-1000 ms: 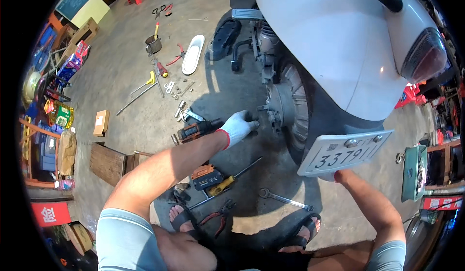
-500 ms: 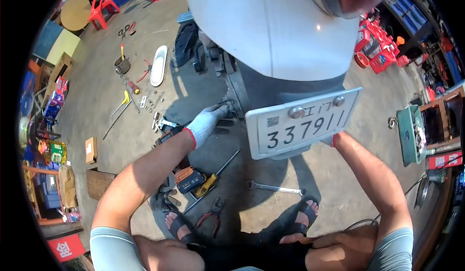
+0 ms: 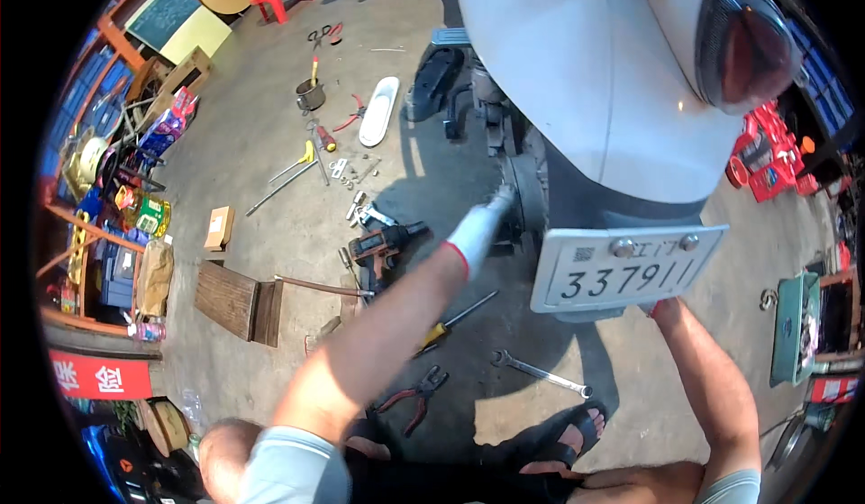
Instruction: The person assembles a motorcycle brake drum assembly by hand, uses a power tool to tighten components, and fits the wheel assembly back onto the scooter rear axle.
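The white rear body of a scooter [image 3: 577,99] stands in front of me, with a red tail light [image 3: 748,45] and a white number plate [image 3: 631,272] at its back. My left hand [image 3: 487,220], in a white glove with a red cuff, reaches to the scooter's left underside by a dark round part [image 3: 527,193]. Its fingers are blurred and partly lost against the machine. Behind and below the plate is my right hand [image 3: 660,306], of which only a bit of glove at the wrist shows; the plate covers its fingers.
Below the plate lies a combination wrench [image 3: 543,374]; nearer my left arm are red-handled pliers [image 3: 416,398] and a yellow-handled screwdriver [image 3: 459,319]. A cordless power tool [image 3: 386,241], a white tray [image 3: 379,112] and a wooden stool [image 3: 236,301] stand further left. A green bin [image 3: 795,328] is at right.
My view has swung left, so the scooter and floor tools sit further right and lower. My left hand has reached further forward along the scooter's side. The right hand stays behind the plate.
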The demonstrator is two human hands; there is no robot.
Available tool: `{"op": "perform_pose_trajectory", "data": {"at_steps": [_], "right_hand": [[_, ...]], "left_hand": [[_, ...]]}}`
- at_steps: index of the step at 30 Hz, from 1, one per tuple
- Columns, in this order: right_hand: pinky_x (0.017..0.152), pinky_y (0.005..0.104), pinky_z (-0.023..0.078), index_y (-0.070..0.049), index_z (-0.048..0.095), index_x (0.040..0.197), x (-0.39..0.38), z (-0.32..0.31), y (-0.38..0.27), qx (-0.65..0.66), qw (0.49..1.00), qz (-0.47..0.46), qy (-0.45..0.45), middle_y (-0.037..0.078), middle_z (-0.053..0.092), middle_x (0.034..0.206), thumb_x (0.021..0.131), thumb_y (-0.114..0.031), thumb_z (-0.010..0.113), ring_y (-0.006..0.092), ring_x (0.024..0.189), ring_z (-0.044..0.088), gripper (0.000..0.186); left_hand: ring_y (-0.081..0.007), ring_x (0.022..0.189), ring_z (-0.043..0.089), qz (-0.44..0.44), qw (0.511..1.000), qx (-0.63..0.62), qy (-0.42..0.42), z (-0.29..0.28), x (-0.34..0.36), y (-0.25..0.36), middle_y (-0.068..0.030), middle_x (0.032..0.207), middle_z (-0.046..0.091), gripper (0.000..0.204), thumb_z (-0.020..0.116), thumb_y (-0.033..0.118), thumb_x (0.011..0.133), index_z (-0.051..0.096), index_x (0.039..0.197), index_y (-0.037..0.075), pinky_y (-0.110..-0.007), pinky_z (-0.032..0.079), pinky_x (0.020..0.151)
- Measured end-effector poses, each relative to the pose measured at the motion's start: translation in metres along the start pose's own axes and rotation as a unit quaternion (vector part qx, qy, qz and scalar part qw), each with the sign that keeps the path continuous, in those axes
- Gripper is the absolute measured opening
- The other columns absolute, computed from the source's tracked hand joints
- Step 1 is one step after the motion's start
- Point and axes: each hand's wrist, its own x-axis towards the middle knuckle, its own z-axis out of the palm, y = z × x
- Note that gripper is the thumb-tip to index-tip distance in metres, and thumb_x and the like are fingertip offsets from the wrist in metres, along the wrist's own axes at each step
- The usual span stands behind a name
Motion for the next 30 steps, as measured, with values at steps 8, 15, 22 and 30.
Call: {"op": "perform_pose_trajectory", "data": {"at_steps": [8,15,22,30], "right_hand": [[0.101,0.0459,0.049,-0.013,0.050,0.138,-0.008,-0.005,-0.011,-0.034,0.999,0.003,-0.012,0.010,0.055,0.137,0.095,-0.045,0.058,0.0259,0.122,0.055,0.054],[0.090,0.0447,0.056,-0.014,0.060,0.130,-0.013,0.037,-0.003,-0.062,0.997,-0.043,-0.016,0.007,0.067,0.124,0.095,-0.043,0.060,0.0253,0.110,0.065,0.045],[0.103,0.0415,0.047,-0.014,0.052,0.136,-0.014,0.041,-0.002,-0.026,0.994,-0.033,-0.100,0.003,0.059,0.129,0.101,-0.047,0.046,0.0210,0.120,0.055,0.048],[0.103,0.0410,0.047,-0.013,0.051,0.136,-0.006,0.034,0.014,0.009,0.999,-0.003,-0.042,0.004,0.059,0.129,0.102,-0.046,0.045,0.0213,0.120,0.055,0.048]], "left_hand": [[-0.0151,0.092,0.058,0.102,0.968,-0.173,0.151,0.036,0.008,-0.027,-0.0069,0.109,0.066,0.057,0.059,0.050,0.095,0.059,0.127,0.003,-0.027,0.044,0.075],[-0.0191,0.111,0.058,0.132,0.956,-0.214,0.151,0.043,-0.009,-0.020,-0.0157,0.125,0.062,0.065,0.063,0.038,0.095,0.048,0.137,-0.009,-0.028,0.044,0.095],[-0.0167,0.103,0.058,0.127,0.972,-0.150,0.129,0.042,-0.012,-0.019,-0.0068,0.118,0.062,0.061,0.061,0.044,0.096,0.049,0.138,0.003,-0.029,0.046,0.081],[-0.0233,0.113,0.058,0.085,0.969,-0.226,0.058,0.035,0.000,-0.028,-0.0086,0.127,0.059,0.044,0.052,0.035,0.103,0.044,0.138,0.010,-0.042,0.051,0.092]]}}
